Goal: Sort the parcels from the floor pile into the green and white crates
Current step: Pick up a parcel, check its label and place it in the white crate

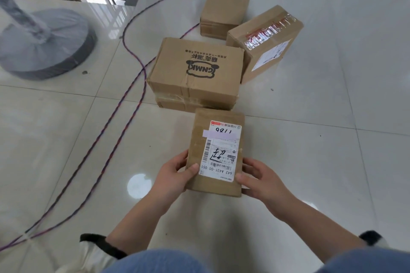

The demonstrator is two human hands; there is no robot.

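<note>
Both hands, left (175,175) and right (261,180), clamp their fingers on a labelled parcel (216,153). Glossy white floor tiles (332,162) carry more boxes (197,68), a cable (131,95) and a wrapped fan base (44,44).

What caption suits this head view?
Left hand and right hand hold a labelled cardboard parcel near the CNMK box on the tiled floor.

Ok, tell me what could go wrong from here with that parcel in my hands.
1. The left hand and right hand hold the labelled parcel only at its near end; the far end could dip and slip out.
2. The twisted cable snakes across the floor beside the pile of boxes; a foot might catch it.
</note>
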